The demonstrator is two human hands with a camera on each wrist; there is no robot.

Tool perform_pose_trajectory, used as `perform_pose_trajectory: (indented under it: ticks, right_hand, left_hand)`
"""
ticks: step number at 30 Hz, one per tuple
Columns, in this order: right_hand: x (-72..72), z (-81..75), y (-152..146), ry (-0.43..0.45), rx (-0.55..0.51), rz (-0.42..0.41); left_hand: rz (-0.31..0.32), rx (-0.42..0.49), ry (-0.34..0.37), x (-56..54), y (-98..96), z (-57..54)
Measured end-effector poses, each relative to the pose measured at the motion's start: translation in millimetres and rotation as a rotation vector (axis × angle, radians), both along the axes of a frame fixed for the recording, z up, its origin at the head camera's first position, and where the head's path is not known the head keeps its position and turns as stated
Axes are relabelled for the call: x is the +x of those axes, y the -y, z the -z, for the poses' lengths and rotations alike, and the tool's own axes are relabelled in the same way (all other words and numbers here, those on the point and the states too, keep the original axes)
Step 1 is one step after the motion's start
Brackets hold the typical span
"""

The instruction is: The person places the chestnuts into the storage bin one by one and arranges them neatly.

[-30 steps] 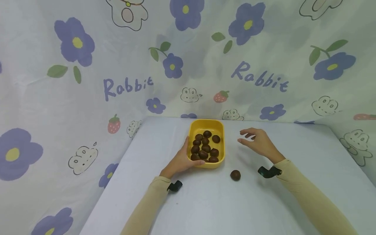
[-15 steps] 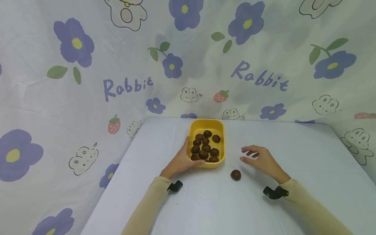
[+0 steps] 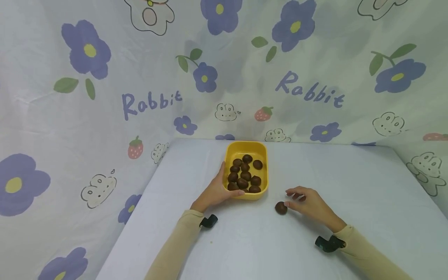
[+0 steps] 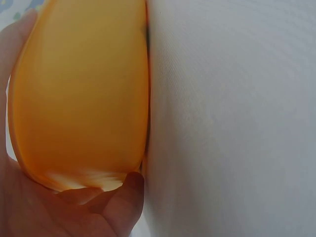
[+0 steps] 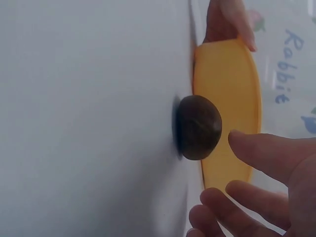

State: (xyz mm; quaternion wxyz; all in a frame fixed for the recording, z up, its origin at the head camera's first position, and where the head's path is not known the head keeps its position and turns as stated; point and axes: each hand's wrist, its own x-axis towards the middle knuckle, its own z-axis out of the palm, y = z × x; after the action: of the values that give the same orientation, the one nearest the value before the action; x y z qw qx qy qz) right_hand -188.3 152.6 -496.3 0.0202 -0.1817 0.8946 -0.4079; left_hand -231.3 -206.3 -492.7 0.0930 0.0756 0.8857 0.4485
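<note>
A yellow plastic box [image 3: 257, 196] holds several brown chestnuts [image 3: 242, 183] on its floor. My left hand [image 3: 214, 190] grips the box at its near left corner, the thumb along the near side and fingers against the left wall. On the white table in front of the box, slightly to the right, lies one loose chestnut [image 3: 280, 208]. Beside it is my right hand [image 3: 309, 203], fingers loosely bent and spread. In the right wrist view a gap shows between the thumb and this chestnut [image 5: 200, 127]; nothing is held there.
The white tabletop [image 3: 245, 249] extends around the box and both forearms. Behind it hangs a pale cloth [image 3: 238, 77] printed with flowers, strawberries and rabbits. Each wrist carries a small black camera mount, such as the right one [image 3: 330, 244].
My right hand has come down and toward me, from right of the box to beside the loose chestnut. The left hand and the box stay in place.
</note>
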Motion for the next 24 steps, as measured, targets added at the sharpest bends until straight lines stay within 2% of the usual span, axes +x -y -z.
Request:
perform_pose_trajectory:
  ticks: [7, 17, 24]
  right_hand:
    - [6.6, 3.3, 4, 0.000, 0.021, -0.037]
    - [11.0, -0.7, 10, 0.051, 0.047, -0.075]
    - [11.7, -0.9, 13, 0.022, 0.061, -0.070]
  left_hand:
    - [-0.005, -0.007, 0.015, -0.1, -0.1, -0.6]
    - [-0.006, -0.009, 0.004, 0.3, 0.0, -1.0]
    - [-0.004, 0.002, 0.007, 0.2, 0.8, -0.9]
